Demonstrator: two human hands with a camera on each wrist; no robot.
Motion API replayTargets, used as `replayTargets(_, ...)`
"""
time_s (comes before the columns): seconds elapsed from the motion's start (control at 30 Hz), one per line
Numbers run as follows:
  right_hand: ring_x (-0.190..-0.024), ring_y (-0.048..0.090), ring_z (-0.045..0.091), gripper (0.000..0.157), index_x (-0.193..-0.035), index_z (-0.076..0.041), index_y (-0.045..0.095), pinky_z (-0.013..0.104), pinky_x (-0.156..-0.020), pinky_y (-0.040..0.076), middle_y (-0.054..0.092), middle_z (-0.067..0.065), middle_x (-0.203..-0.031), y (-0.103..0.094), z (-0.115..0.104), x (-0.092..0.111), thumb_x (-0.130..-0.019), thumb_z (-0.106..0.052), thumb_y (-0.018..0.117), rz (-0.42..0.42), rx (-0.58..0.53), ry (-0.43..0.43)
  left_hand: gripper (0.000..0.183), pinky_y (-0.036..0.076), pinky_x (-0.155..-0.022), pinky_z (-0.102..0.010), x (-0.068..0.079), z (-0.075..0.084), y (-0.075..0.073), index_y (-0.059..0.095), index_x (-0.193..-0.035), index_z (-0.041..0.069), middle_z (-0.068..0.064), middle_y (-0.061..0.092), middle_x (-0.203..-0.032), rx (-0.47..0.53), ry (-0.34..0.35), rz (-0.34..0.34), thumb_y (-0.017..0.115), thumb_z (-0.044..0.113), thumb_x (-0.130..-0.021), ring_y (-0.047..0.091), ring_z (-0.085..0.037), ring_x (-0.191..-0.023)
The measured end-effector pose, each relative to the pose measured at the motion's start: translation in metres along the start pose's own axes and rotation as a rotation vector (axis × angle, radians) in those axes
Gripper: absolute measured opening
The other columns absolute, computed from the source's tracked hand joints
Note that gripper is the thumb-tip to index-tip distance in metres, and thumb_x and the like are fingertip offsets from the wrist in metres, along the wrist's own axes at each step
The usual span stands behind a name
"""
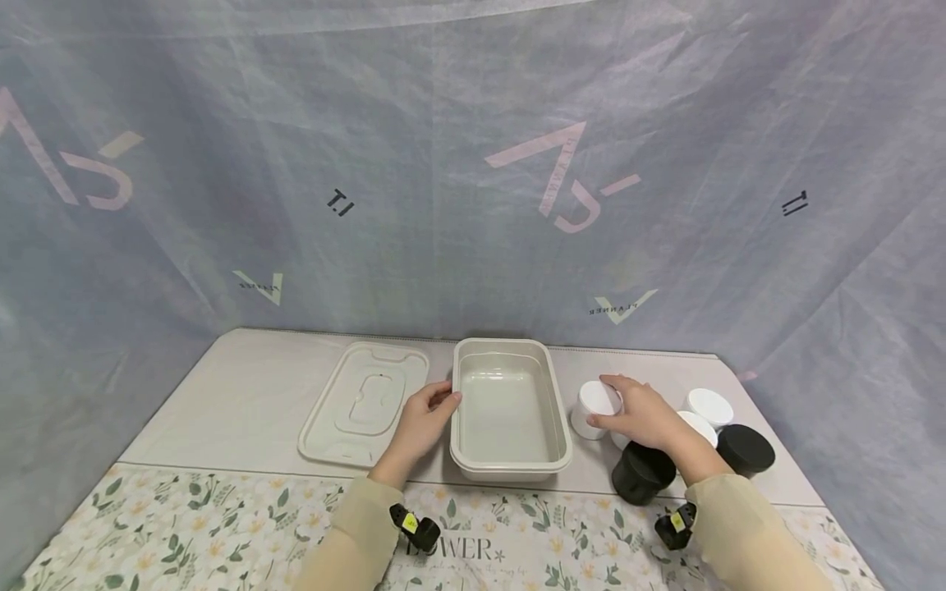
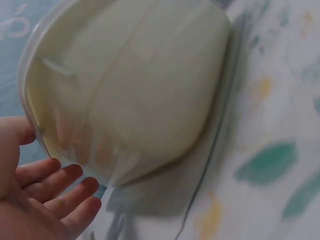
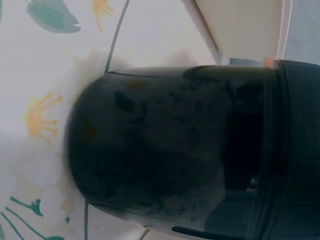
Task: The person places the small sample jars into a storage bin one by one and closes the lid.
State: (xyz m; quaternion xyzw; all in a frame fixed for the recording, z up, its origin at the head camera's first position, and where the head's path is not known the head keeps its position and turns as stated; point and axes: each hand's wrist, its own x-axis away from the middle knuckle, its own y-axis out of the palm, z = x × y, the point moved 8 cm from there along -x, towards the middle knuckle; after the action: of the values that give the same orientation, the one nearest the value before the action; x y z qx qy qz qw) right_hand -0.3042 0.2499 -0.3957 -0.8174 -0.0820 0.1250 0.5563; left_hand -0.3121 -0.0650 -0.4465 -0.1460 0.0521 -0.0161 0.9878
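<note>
White jar (image 1: 590,413) just beside tub rim (image 1: 510,466)

Grey-blue curtain (image 1: 436,107), left: "PLANNER" (image 1: 260,287), small, mirrored, across a pale green V.
Curtain, right of centre: a second mirrored "PLANNER" (image 1: 613,309), on another green V.
Curtain, upper centre: pink 7-like stroke (image 1: 562,174) bearing a faint "PLANNER", with a 5-like curve (image 1: 589,205) beside it.
Curtain, far left: similar pink strokes (image 1: 40,152).
Curtain, left of centre and right: black letters T and I (image 1: 340,203), twice.
Floral desk cover (image 1: 222,525), bottom centre: "OWER" (image 1: 458,547), its start partly covered; script beneath too small to read.
Yellow wrist tags (image 1: 409,522): marks illegible.
</note>
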Motion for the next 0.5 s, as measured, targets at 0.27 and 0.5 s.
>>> replayTargets(0.27, -0.116, 0.051, 0.046, 0.074, -0.129, 0.009, 0.049, 0.062, -0.098, 0.037, 0.054, 0.030, -0.127, 0.0001, 0.0013, -0.0005, -0.078, -0.039, 0.074, 0.025, -0.036, 0.003, 0.038, 0.056, -0.082, -0.029, -0.0011, -0.0076, 0.0009, 0.057, -0.125, 0.000, -0.018, 0.064, -0.116, 0.173, -0.076, 0.006, 0.057, 0.022, -0.094, 0.063, -0.021, -0.102)
replayTargets(0.5, -0.119, 0.049, 0.046, 0.076, -0.132, 0.009, 0.047, 0.056, -0.096, 0.043, 0.050, 0.030, -0.131, -0.0045, 0.0031, -0.0027, -0.079, -0.039, 0.074, 0.065, -0.065, 0.026, 0.039, 0.055, -0.082, -0.029, 0.0002, -0.0066, -0.0007, 0.057, -0.125, -0.002, -0.021, 0.061, -0.122, 0.259, -0.087, -0.008, 0.061, 0.012, -0.089, 0.064, -0.020, -0.102)
